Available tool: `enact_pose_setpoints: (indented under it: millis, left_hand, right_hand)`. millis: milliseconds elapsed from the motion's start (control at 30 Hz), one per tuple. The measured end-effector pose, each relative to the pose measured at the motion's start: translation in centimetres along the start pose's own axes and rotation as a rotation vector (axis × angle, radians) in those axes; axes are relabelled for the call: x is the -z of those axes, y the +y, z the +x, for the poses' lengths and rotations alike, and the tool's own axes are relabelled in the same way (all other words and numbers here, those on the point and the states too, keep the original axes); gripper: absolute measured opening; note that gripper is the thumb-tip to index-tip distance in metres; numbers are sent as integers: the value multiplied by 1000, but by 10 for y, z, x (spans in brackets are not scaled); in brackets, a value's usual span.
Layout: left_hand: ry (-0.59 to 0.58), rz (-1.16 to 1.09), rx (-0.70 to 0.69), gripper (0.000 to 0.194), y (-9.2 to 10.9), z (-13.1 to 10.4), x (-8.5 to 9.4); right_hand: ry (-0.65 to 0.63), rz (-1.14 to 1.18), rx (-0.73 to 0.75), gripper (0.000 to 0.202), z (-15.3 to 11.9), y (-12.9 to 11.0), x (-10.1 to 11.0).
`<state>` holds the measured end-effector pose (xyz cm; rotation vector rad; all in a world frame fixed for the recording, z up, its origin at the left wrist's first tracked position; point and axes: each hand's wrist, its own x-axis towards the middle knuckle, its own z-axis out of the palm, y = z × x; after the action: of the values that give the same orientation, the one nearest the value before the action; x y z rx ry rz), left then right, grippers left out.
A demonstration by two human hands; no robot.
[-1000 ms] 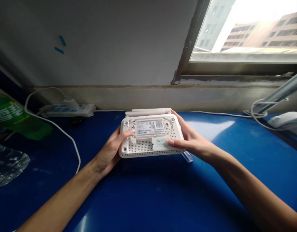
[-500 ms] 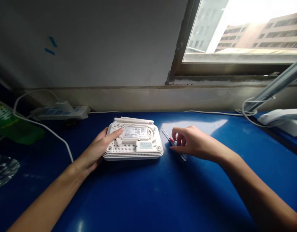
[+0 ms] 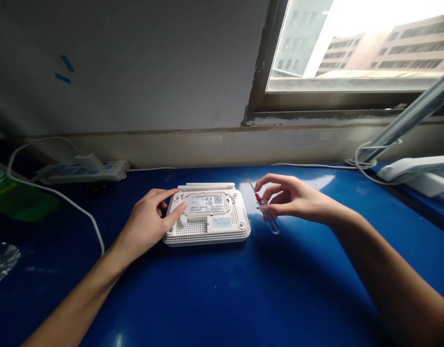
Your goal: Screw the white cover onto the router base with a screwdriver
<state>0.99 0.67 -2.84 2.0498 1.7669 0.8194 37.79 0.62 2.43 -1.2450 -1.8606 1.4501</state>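
Head cam: white Wi-Fi router [image 3: 202, 213] lies base-up on the blue worktop [image 3: 215, 299], antennas [image 3: 207, 186] folded along its 12 o'clock edge. Left hand [image 3: 146, 224] has its grip closed round the 9 o'clock end, thumb on top. At 3 o'clock from it, the right hand [image 3: 296, 198] has a clear-handled screwdriver [image 3: 273, 225] pinched in its grip, tip toward 11. Router's probably light, stiff, kinda slick; I'd hold its side rims, since those antennas look snappable.
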Motion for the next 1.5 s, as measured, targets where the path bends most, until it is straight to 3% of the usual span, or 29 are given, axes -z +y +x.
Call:
enact_pose_setpoints:
  millis: [233, 400, 533, 633, 733, 867, 1000, 1100, 1200, 1367, 1500]
  left_hand:
    - [99, 30, -123, 55, 9, -3, -3]
    - [290, 54, -486, 35, 24, -8, -1]
    - [175, -16, -740, 40, 46, -16, -8]
    - [105, -111, -817, 33, 55, -19, -14]
    - [89, -213, -830, 25, 56, -21, -17]
    - [129, -356, -669, 19, 54, -22, -14]
    - [143, -647, -246, 3, 52, -17, -6]
    - [190, -942, -3, 15, 49, -9, 0]
    - [208, -1169, 82, 21, 48, -3, 5]
    - [122, -1325, 224, 18, 50, -3, 8]
    - [89, -1302, 163, 19, 50, -5, 7]
  right_hand:
    - [-8, 28, 7, 48, 2, -4, -3]
    - [42, -122, 64, 57, 3, -9, -9]
    - [-37, -137, 154, 49, 4, -10, -21]
    - [-85, -134, 187, 42, 6, -13, -32]
    - [-55, -119, 218, 36, 7, -15, -40]
    - [55, -43, 217, 33, 9, -11, -41]
    - [188, -8, 141, 37, 12, -6, -35]
    - [245, -16, 107, 41, 13, -4, -32]
    - [239, -24, 93, 43, 15, -3, -33]
    - [217, -24, 74, 44, 17, -1, -35]
    - [221, -5, 78, 44, 17, -1, -36]
